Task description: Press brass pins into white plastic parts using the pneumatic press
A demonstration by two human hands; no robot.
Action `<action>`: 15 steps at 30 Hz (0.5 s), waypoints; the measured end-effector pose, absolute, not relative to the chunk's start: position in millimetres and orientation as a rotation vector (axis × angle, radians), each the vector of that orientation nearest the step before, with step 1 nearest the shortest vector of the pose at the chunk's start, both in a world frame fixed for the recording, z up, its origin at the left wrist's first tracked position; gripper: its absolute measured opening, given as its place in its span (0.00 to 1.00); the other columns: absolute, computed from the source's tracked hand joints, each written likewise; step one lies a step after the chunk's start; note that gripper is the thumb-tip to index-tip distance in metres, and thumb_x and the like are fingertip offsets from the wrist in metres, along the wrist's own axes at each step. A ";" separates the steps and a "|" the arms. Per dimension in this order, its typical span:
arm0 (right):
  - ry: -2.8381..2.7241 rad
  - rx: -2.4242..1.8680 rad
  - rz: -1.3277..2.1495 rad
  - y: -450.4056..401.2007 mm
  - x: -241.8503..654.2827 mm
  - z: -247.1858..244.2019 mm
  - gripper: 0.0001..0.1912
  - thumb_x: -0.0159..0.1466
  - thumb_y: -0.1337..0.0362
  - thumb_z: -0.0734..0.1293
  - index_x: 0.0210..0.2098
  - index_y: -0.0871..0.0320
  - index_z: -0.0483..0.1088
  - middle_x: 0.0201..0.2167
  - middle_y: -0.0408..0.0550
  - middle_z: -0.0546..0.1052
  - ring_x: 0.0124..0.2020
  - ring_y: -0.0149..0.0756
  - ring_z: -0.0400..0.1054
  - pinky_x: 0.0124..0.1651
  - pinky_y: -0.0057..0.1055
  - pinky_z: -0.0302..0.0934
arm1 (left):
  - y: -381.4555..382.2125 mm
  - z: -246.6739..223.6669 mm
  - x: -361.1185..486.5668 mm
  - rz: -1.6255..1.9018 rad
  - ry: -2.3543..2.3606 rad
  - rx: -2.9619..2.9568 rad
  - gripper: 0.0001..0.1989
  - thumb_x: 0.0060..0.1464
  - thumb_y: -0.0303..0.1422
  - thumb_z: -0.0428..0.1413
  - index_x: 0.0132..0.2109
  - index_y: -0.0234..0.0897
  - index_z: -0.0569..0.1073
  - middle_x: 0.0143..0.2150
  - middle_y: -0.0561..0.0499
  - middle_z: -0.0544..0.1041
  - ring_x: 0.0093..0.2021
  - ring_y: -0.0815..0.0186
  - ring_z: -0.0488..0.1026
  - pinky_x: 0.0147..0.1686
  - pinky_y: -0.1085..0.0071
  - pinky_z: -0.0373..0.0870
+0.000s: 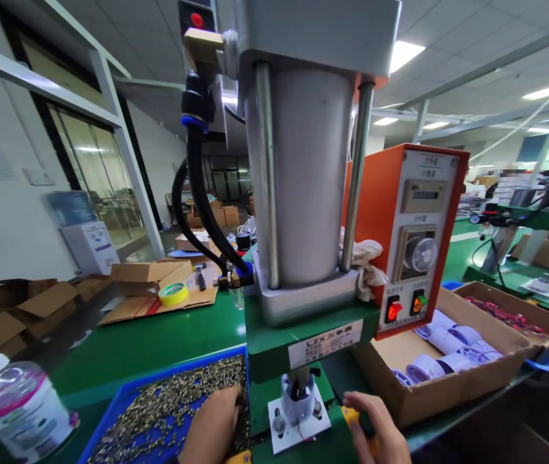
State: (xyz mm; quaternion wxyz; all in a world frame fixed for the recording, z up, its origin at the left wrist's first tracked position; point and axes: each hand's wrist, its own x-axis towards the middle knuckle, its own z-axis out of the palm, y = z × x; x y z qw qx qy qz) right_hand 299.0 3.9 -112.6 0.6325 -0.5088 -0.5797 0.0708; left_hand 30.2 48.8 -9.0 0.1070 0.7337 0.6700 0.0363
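Observation:
My left hand (pixel 214 428) reaches into a blue tray (pixel 115 403) filled with several small brass-coloured metal parts (pixel 168 406); its fingers are curled down among them and hidden. My right hand (pixel 375 428) rests at the front of a green pneumatic press (pixel 303 193), fingers over a yellow button (pixel 350 414). Between my hands the press's white fixture (pixel 298 409) holds a small part under the ram.
An orange control box (pixel 412 238) with lit switches sits to the right of the press. A cardboard box of label rolls (pixel 443 361) stands right of it. A plastic bottle (pixel 16 406) is at lower left. Cardboard flats and a yellow tape roll (pixel 173 294) lie behind.

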 end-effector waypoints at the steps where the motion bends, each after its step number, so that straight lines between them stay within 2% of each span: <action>1: -1.305 -1.120 0.264 6.4 288.8 -102.1 0.13 0.64 0.61 0.61 0.47 0.52 0.70 0.38 0.49 0.79 0.40 0.41 0.74 0.44 0.34 0.66 | 49.2 -9.3 29.0 0.125 1.980 2.159 0.13 0.58 0.29 0.44 0.37 0.40 0.74 0.41 0.47 0.81 0.44 0.63 0.76 0.43 0.70 0.66; 4: -1.304 -0.938 0.516 15.2 258.3 -73.4 0.27 0.63 0.58 0.63 0.60 0.54 0.60 0.50 0.51 0.76 0.49 0.40 0.72 0.50 0.32 0.66 | 49.3 -9.0 26.8 0.163 2.013 2.149 0.14 0.60 0.32 0.42 0.37 0.40 0.72 0.41 0.46 0.81 0.42 0.61 0.77 0.42 0.68 0.66; 6: -1.328 -0.848 0.620 20.0 242.2 -60.1 0.33 0.61 0.57 0.64 0.64 0.53 0.55 0.56 0.52 0.72 0.55 0.42 0.69 0.54 0.34 0.65 | 48.5 -7.9 25.6 0.174 2.020 2.149 0.15 0.61 0.32 0.40 0.36 0.40 0.72 0.40 0.46 0.81 0.41 0.62 0.77 0.40 0.68 0.66; 9: -1.285 -0.865 0.649 21.4 227.2 -51.5 0.35 0.60 0.57 0.66 0.65 0.54 0.53 0.55 0.53 0.73 0.55 0.43 0.70 0.54 0.36 0.66 | 47.2 -7.6 21.7 0.177 2.012 2.147 0.17 0.61 0.31 0.39 0.37 0.41 0.73 0.42 0.47 0.81 0.42 0.63 0.77 0.41 0.70 0.67; 15: -1.231 -0.909 0.464 -4.2 218.7 -55.2 0.43 0.56 0.57 0.71 0.66 0.54 0.51 0.53 0.56 0.75 0.54 0.51 0.71 0.51 0.43 0.70 | 47.8 -9.9 14.9 0.160 2.063 2.111 0.20 0.60 0.29 0.37 0.46 0.39 0.72 0.44 0.45 0.81 0.45 0.61 0.78 0.44 0.68 0.68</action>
